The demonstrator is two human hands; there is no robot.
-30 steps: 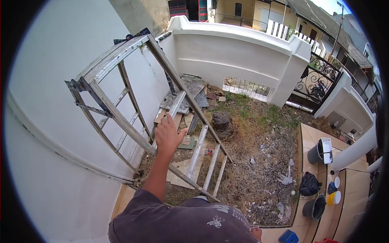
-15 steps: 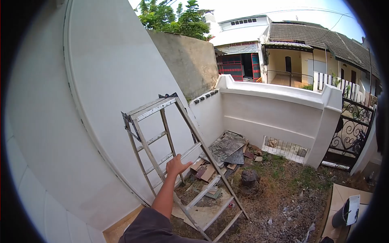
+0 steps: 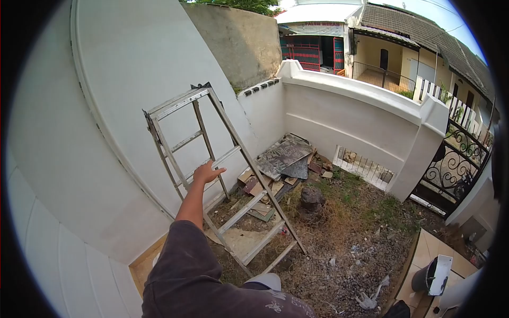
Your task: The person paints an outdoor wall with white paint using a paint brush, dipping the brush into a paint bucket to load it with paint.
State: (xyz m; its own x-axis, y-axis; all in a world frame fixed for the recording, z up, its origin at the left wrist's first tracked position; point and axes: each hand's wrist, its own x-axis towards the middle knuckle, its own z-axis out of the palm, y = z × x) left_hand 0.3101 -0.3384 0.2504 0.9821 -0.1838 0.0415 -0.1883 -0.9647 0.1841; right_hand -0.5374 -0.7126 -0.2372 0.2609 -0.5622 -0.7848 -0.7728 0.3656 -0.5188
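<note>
A metal stepladder (image 3: 233, 220) stands open at left centre, beside the white wall. My left hand (image 3: 208, 173) is on the ladder's near frame, where a side rail meets a rung. Its fingers are closed round the metal, partly hidden, and the thumb sticks out to the right. The left arm reaches forward from a dark sleeve (image 3: 183, 254). A rounded white object (image 3: 270, 281) shows by the dark shirt at the bottom, too little to name. My right hand is out of the picture.
Broken boards and tiles (image 3: 283, 156) lie behind the ladder. A dark stump-like lump (image 3: 312, 199) stands on the gravelly ground. A low white wall (image 3: 350, 111) runs behind, with a black metal gate (image 3: 453, 164) at right. A dark bucket (image 3: 424, 278) sits on the tiled ledge.
The view has tipped down, so the ladder and yard appear higher and slightly left. More of the sleeve and shirt shows. My left hand stays at the same place on the ladder.
</note>
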